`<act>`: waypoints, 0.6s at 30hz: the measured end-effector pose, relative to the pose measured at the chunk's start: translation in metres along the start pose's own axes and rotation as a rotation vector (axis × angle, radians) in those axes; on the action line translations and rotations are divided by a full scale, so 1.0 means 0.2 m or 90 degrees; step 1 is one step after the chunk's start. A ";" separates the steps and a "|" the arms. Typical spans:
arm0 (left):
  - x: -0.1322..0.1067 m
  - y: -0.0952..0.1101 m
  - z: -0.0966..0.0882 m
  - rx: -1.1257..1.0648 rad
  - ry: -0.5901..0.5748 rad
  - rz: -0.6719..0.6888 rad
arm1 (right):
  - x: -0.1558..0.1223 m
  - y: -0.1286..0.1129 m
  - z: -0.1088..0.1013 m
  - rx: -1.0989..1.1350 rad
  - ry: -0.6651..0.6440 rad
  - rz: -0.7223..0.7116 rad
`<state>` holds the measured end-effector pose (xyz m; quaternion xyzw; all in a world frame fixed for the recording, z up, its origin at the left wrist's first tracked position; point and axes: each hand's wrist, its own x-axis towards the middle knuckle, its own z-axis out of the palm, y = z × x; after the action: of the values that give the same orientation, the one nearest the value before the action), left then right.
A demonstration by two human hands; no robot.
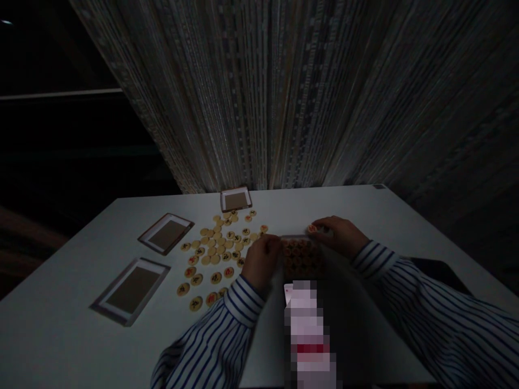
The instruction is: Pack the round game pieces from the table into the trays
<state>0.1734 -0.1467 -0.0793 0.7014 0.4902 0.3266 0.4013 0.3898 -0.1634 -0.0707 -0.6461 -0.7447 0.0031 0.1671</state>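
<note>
Dim rm., lit poorly; grey-brown striped curtain (259,97) hung behind a white, flat-topped table (52,308). R. hand (343,235): thumb & fingertips closed on one beige, round, flat disc (312,229), red char. on its face, held just above the far R. corner of a shallow, see-through rect. box (300,236). Box contained close-set rows of round, red-marked pieces (299,253), approx. centre of table, between hands. L. hand (261,262): fingers curled at box's L. edge; whether it gripped anything, cannot tell. Loose beige round discs (216,277) lay scattered L. of box, some w/ black or red chars., others showing plain faces; a few overlapped. Three shallow rect. trays, brown-grey bases: near-L. tray (133,290), mid-L. tray (167,235), far tray (235,201). Lit phone (288,292), mostly pixelated, sat nearest wearer.
</note>
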 end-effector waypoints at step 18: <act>-0.11 -0.06 0.02 0.188 -0.080 -0.015 | -0.01 0.05 0.10 -0.125 -0.155 0.030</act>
<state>0.1658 -0.1658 -0.0924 0.7662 0.5150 0.2019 0.3271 0.3948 -0.1587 -0.0921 -0.6713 -0.7410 0.0126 0.0118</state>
